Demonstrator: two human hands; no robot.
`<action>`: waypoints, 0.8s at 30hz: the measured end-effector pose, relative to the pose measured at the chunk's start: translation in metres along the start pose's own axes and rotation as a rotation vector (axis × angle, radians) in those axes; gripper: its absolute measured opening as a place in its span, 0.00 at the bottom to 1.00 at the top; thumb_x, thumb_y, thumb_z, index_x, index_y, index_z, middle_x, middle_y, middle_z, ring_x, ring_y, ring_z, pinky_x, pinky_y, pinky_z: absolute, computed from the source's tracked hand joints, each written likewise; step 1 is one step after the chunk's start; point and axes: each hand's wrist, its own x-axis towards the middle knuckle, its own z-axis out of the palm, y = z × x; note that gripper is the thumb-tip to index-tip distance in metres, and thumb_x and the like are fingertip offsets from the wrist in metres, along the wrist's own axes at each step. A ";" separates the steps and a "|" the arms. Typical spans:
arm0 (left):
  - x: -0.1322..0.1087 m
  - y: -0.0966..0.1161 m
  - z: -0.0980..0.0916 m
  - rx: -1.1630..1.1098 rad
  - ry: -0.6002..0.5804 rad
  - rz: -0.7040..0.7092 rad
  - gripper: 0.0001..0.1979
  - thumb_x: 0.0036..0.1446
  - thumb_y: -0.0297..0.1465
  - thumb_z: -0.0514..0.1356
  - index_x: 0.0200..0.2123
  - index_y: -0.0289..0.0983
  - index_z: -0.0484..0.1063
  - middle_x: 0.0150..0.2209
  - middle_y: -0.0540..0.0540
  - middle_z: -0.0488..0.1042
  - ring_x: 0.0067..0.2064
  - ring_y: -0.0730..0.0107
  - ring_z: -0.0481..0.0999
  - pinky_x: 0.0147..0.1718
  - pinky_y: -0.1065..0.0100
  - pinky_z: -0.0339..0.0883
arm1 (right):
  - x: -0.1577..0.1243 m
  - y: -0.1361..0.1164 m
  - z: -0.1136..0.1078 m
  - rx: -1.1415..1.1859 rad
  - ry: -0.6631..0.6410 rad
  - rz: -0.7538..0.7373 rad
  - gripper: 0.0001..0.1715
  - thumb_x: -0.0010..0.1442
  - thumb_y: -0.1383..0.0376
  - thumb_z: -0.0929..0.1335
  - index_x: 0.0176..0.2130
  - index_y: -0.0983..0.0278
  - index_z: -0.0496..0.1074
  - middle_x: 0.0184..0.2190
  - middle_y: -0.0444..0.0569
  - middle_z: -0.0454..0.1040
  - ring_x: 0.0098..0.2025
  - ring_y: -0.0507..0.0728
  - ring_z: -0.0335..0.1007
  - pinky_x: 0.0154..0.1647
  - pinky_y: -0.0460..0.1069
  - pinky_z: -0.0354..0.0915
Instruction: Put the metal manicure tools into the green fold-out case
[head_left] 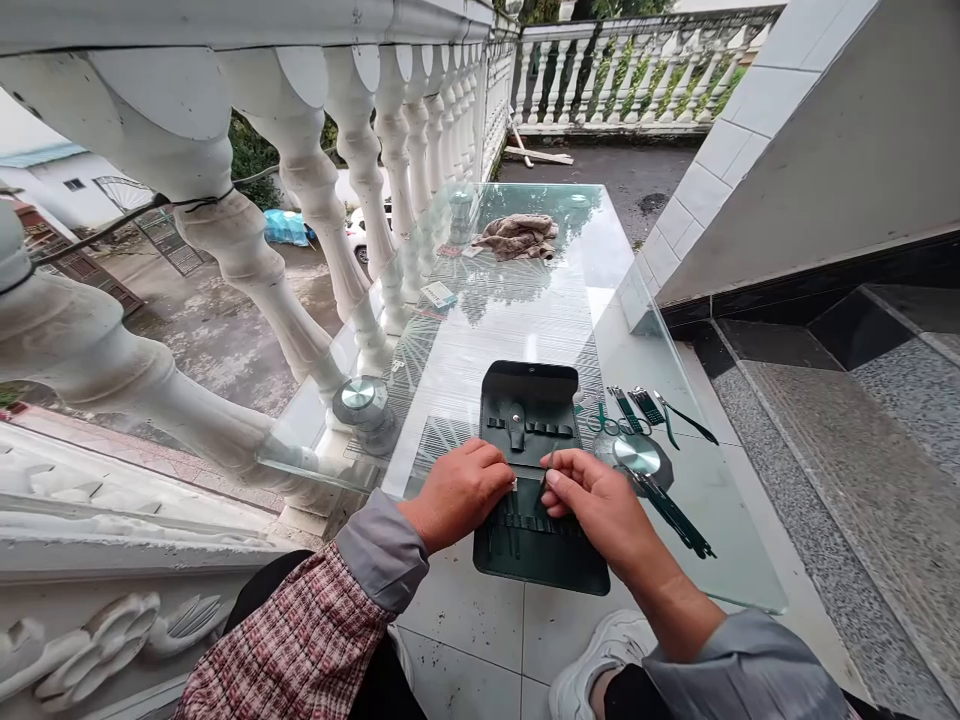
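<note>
A black manicure case (529, 385) lies unfolded on the glass table, with elastic loops across both halves and several slim tools (504, 538) in the lower one. My left hand (466, 492) is closed over the case's left edge, fingertips curled onto it. Between thumb and fingers of my right hand (589, 497) is a slim dark tool (546, 478), held above the loops; its tip is too small to identify. To the right lie small scissors (604, 422), two nail clippers (624, 408) (646, 406), cuticle nippers (682, 415) and a bundle of slim dark-handled tools (675, 515).
The glass table (720, 545) has round metal discs on its supports. A crumpled brown cloth (517, 237) and a small box (439, 294) lie farther back. A white balustrade (315, 200) runs along the left, and stone steps (832, 440) rise at right.
</note>
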 end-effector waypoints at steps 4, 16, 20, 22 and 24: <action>-0.001 0.000 0.001 0.009 -0.007 0.011 0.13 0.65 0.29 0.49 0.31 0.35 0.70 0.32 0.47 0.70 0.36 0.70 0.67 0.36 0.70 0.64 | 0.008 -0.002 0.009 -0.153 -0.065 0.067 0.07 0.49 0.62 0.65 0.30 0.64 0.68 0.20 0.41 0.67 0.21 0.49 0.65 0.21 0.44 0.64; -0.004 -0.002 0.004 0.010 -0.117 0.007 0.07 0.60 0.33 0.58 0.32 0.35 0.69 0.35 0.47 0.70 0.38 0.68 0.67 0.37 0.68 0.64 | 0.018 -0.001 0.010 -0.457 -0.113 0.061 0.09 0.51 0.63 0.62 0.23 0.63 0.65 0.19 0.42 0.68 0.17 0.47 0.58 0.16 0.42 0.54; -0.002 -0.001 0.004 0.009 -0.147 -0.038 0.07 0.57 0.34 0.60 0.32 0.36 0.70 0.34 0.47 0.70 0.38 0.68 0.67 0.38 0.67 0.64 | 0.017 -0.002 0.009 -0.523 -0.125 0.012 0.10 0.50 0.63 0.62 0.20 0.63 0.65 0.17 0.42 0.67 0.17 0.47 0.58 0.17 0.43 0.52; -0.002 -0.001 0.004 0.008 -0.148 -0.052 0.06 0.56 0.34 0.61 0.32 0.36 0.70 0.35 0.48 0.70 0.39 0.67 0.67 0.38 0.67 0.64 | 0.017 -0.003 0.009 -0.525 -0.134 -0.001 0.10 0.50 0.64 0.62 0.19 0.62 0.65 0.16 0.42 0.67 0.17 0.48 0.57 0.17 0.43 0.51; -0.001 -0.001 0.005 0.000 -0.145 -0.061 0.06 0.55 0.33 0.62 0.32 0.36 0.71 0.35 0.48 0.70 0.39 0.67 0.67 0.38 0.67 0.64 | 0.018 -0.004 0.010 -0.522 -0.138 -0.011 0.11 0.49 0.64 0.62 0.18 0.62 0.64 0.15 0.41 0.66 0.16 0.48 0.56 0.17 0.44 0.50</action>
